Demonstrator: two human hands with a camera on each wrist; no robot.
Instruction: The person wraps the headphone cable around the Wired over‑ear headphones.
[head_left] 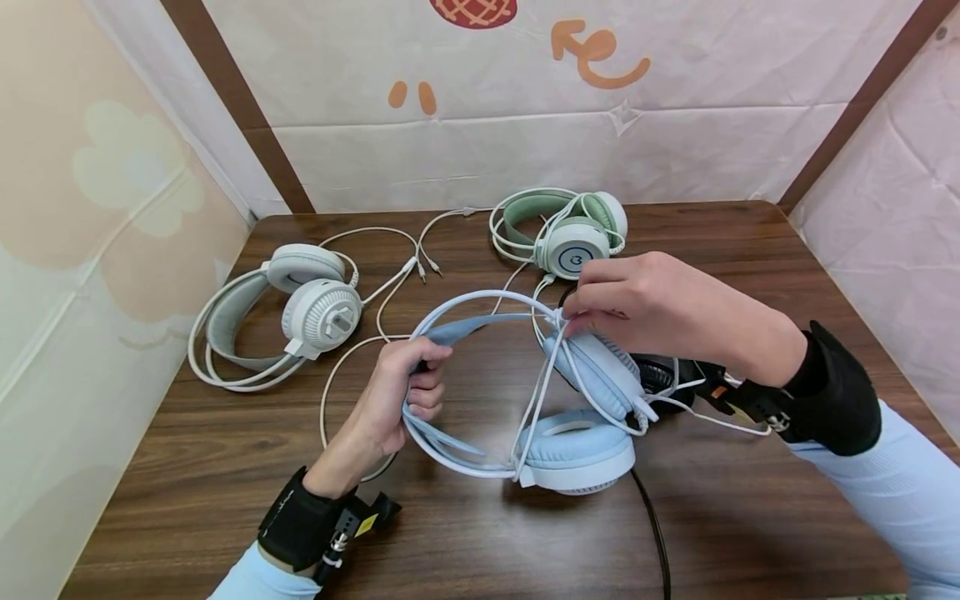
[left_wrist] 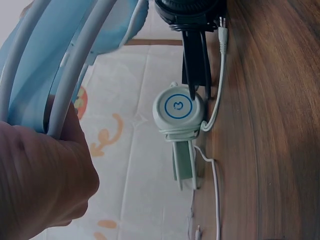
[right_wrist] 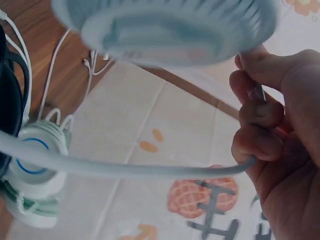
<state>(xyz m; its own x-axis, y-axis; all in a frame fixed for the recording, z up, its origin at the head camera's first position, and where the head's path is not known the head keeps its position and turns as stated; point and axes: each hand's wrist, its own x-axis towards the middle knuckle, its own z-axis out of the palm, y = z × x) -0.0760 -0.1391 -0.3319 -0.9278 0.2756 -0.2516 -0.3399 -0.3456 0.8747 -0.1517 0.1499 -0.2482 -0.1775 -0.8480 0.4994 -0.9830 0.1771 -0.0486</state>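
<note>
Light blue headphones [head_left: 577,450] are held above the table, their ear cups toward the right. My left hand [head_left: 397,392] grips them by the headband, fingers curled around it; the left wrist view shows this hand [left_wrist: 45,180] on the blue band [left_wrist: 35,90]. At the far ear cup, my right hand [head_left: 645,304] pinches the white cable [head_left: 536,400], which is looped about the headphones. In the right wrist view the cable [right_wrist: 125,167] runs into the curled fingers of that hand [right_wrist: 270,115], below a blurred ear cup [right_wrist: 170,35].
White headphones [head_left: 322,317] lie at the left. Green headphones [head_left: 573,246], wound with their cable, sit at the back. Black headphones [left_wrist: 190,12] are partly hidden behind the blue pair in the head view. White cables [head_left: 408,267] and a black cable [head_left: 652,517] cross the wooden table [head_left: 225,500].
</note>
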